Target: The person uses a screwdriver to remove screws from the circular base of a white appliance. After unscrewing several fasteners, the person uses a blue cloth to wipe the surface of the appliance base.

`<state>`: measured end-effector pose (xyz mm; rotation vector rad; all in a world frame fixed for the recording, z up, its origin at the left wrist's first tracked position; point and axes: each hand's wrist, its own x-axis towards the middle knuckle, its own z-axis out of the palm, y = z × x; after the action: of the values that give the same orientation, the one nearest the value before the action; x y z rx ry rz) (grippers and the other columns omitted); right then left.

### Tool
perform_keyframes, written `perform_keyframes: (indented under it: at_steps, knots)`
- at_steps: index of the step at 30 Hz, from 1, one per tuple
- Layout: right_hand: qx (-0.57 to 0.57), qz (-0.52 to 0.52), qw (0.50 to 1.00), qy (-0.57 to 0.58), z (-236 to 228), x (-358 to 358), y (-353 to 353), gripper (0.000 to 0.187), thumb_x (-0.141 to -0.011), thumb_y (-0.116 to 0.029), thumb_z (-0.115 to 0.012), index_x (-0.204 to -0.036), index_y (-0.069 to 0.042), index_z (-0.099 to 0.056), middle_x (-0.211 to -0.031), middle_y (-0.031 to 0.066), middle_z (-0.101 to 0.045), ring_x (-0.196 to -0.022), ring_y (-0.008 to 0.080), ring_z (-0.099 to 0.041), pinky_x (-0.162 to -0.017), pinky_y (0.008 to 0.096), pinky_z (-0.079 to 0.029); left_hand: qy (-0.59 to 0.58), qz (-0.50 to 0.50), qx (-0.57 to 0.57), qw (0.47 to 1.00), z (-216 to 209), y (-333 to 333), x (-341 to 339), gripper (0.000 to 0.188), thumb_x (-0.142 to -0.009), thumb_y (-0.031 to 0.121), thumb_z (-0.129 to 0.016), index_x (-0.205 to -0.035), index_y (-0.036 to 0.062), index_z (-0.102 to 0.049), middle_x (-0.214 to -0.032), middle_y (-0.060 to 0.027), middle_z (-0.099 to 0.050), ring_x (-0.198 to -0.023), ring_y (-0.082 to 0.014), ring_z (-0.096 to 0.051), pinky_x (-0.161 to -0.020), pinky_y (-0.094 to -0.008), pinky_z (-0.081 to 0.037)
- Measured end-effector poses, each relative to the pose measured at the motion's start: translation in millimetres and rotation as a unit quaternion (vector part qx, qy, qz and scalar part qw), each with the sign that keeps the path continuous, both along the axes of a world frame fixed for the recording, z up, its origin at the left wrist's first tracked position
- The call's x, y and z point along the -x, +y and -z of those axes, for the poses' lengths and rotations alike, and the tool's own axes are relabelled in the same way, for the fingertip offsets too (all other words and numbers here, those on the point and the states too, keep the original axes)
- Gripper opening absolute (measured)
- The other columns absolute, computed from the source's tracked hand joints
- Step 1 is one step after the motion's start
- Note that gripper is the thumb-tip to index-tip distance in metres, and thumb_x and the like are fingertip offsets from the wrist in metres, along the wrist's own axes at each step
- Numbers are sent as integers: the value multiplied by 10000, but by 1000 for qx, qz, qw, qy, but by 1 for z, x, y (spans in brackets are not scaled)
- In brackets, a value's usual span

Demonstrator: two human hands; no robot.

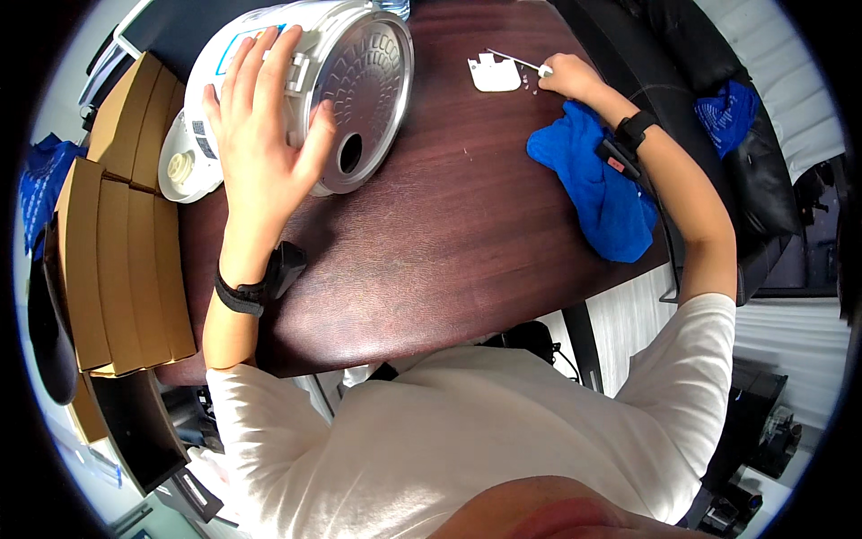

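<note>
My left hand (260, 126) lies with spread fingers on the side of a white, drum-shaped appliance (202, 76). The appliance rests on its side, and its round silver end plate (373, 67), with a raised pattern and a dark oval hole, faces right. In my right hand (572, 79), closed fingers grip a thin screwdriver (510, 57), its shaft pointing left. Just under the shaft lies a small white plastic cover (496, 77). Tiny pieces, possibly screws (526, 79), are scattered between that cover and my right hand.
A crumpled blue cloth (593, 184) lies on the dark wooden table (395, 260), below my right wrist. Brown cardboard boxes (126, 269) stand along the left edge. A black leather sofa (628, 54) runs along the right side, with another blue cloth (727, 117) on it.
</note>
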<state>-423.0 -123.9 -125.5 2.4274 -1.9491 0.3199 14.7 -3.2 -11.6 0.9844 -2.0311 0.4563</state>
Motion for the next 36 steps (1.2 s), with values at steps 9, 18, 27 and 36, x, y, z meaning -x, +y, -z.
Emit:
perform_keyframes:
  at_steps: [9, 18, 27, 36]
  knots:
    - [-225, 100, 950, -193, -37, -20, 13, 191, -770, -180, -629, -816, 5, -607, -525, 50, -516, -369, 132, -508, -315, 284, -394, -12, -16, -1, 1000, -3, 6, 2, 577, -784, 230, -613, -1325, 89, -469, -1349, -139, -479, -1293, -305, -403, -1062, -503, -225]
    - [-246, 194, 934, -170, -47, 14, -8, 198, -797, -160, -631, -824, 31, -585, -568, 33, -516, -372, 113, -503, -295, 272, -394, -11, -18, 3, 1000, -2, 5, 2, 570, -788, 248, -606, -1318, 84, -475, -1344, -146, -481, -1282, -307, -413, -1060, -487, -233]
    - [-211, 67, 973, -62, -22, 47, -30, 310, -748, -220, -719, -851, 59, -634, -600, 124, -611, -465, 193, -582, -463, 348, -477, 3, -2, 15, 1000, 2, 0, -1, 600, -736, 252, -632, -1309, 148, -489, -1340, -109, -477, -1285, -307, -398, -1018, -599, -230]
    - [-269, 144, 914, -269, -73, 9, 8, 289, -821, -268, -633, -807, 21, -624, -620, 69, -604, -503, 159, -590, -427, 296, -477, -4, -22, -7, 1000, 0, 5, 0, 574, -782, 236, -612, -1319, 88, -475, -1350, -132, -483, -1296, -308, -402, -1056, -523, -226]
